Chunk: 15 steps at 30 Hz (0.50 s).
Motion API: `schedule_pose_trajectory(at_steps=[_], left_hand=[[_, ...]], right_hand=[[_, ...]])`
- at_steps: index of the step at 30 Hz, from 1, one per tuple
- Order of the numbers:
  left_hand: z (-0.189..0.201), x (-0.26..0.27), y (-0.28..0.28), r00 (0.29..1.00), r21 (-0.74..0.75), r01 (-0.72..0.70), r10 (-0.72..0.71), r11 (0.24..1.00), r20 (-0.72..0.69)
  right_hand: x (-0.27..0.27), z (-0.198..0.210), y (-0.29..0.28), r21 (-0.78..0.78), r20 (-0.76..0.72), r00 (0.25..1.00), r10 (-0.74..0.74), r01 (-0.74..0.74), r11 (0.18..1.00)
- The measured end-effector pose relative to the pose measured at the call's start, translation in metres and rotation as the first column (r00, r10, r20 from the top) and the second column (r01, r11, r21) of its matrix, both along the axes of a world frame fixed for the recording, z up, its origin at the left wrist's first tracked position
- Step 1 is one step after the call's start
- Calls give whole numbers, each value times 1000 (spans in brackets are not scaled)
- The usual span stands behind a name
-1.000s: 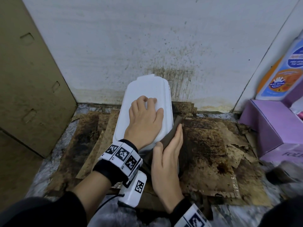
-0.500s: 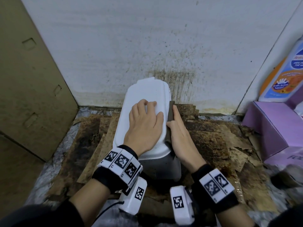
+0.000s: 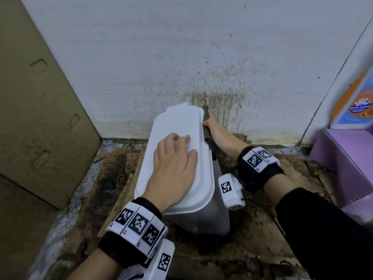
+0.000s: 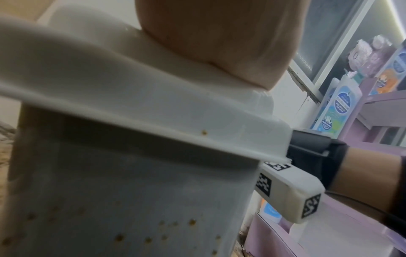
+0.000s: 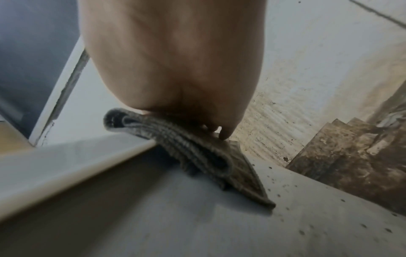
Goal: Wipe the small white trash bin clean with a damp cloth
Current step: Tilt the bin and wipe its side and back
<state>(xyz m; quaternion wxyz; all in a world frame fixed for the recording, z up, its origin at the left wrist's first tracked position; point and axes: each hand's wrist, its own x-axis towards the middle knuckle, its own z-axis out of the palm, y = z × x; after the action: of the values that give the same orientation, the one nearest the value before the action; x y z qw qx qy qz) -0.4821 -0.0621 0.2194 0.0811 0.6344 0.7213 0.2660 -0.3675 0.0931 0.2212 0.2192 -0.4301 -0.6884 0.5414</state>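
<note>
White speckled bin [image 3: 210, 215], left hand [image 3: 173, 166] flat atop, right hand [image 3: 217, 131] pressing cloth [image 5: 197, 156] flat.

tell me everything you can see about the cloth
The cloth is a dark grey-brown ribbed fabric, folded into several layers, looking soiled. The right hand presses it flat against the right side of the white bin, just under the lid's rim, near the far end by the stained wall. One folded end sticks out past the palm; a corner lies against the speckled bin side. Whether it is damp cannot be told.
</note>
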Motion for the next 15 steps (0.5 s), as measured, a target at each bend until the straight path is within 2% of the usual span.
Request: schedule_pose_trajectory(at_steps=[3,8,15], left_hand=[[0,0,1,1000,2,-4,4,1000,2],[-1,2,2,1000,13,-9,9,1000,-1],[-3,-2,0,999,21,-30,29,999,19]], right_hand=[[-1,4,-1,31,-21,1000,0,1,1000],[15,-15,-44,16,-36,999,0,1,1000],[21,-30,-132,-38,-306,941,-143,138,990]])
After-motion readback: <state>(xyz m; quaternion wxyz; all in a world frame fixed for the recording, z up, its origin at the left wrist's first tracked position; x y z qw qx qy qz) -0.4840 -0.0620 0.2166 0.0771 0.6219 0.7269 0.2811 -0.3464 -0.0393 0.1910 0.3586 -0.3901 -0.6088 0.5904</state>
